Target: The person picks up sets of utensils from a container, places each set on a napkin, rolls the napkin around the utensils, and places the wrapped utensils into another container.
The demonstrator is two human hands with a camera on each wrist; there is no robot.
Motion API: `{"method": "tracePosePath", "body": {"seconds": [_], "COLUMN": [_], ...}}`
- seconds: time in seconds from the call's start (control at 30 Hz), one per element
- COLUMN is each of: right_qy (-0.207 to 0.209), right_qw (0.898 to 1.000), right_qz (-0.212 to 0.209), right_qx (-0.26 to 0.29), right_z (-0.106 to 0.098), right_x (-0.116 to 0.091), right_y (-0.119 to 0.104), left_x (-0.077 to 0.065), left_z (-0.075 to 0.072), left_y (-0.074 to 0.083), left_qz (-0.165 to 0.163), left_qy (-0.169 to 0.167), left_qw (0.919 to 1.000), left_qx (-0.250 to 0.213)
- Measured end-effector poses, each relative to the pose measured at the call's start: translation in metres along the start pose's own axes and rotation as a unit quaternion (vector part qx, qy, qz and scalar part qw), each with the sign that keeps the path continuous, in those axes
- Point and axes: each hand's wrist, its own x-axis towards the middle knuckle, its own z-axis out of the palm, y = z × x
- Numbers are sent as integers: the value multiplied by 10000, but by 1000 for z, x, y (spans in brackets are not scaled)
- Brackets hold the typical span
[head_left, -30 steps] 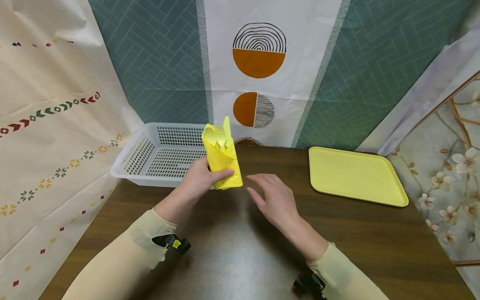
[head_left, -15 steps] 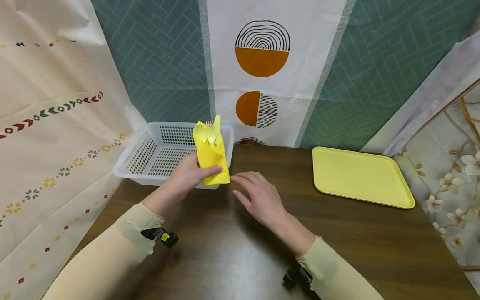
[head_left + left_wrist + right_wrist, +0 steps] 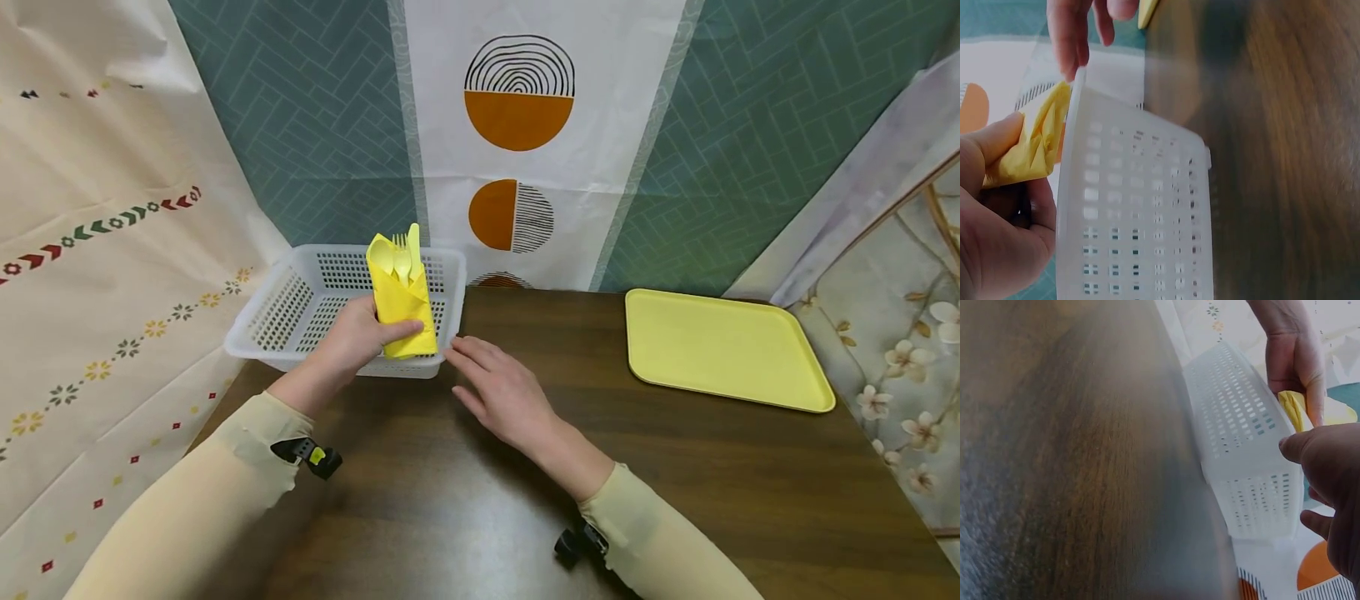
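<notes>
A folded yellow napkin pouch (image 3: 405, 321) is gripped by my left hand (image 3: 348, 337), its thumb lying across the front. From the pouch's top stick out a pale yellow spoon (image 3: 382, 255), a fork (image 3: 402, 260) and a knife (image 3: 415, 243). Hand and pouch are above the front right part of a white perforated basket (image 3: 258, 321). My right hand (image 3: 506, 396) has its fingers extended by the basket's front right corner and holds nothing. In the right wrist view, one finger of the right hand (image 3: 1335, 469) appears to touch the basket's rim (image 3: 1282, 415).
A yellow tray (image 3: 727, 350) lies at the back right of the dark wooden table (image 3: 450, 500). Patterned cloths (image 3: 517, 167) hang behind the table and along both sides.
My left hand has carried the napkin pouch with the cutlery leftward over the basket. The right hand has followed left, up to the basket's corner.
</notes>
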Motion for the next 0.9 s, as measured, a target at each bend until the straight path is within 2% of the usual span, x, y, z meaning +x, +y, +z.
{"method": "tracePosePath", "body": {"seconds": [0.13, 0.4, 0.67, 0.9], "right_qy": [-149, -254, -291, -318], "right_qw": [9998, 9990, 9988, 9989], "right_qz": [-101, -336, -358, -330], "right_qx": [-53, -140, -163, -125], "right_z": [4, 7, 7, 7], "right_x": [2, 4, 3, 4], "right_y": [0, 0, 1, 0], "left_x": [5, 18, 32, 41], "left_z": [-6, -13, -14, -17], "left_y": [-1, -2, -14, -17], "left_qz": [-66, -119, -384, -584], "left_qy": [17, 197, 44, -130], "left_qw": [9998, 9964, 9940, 9899], "left_qx": [167, 812, 1022, 1283]}}
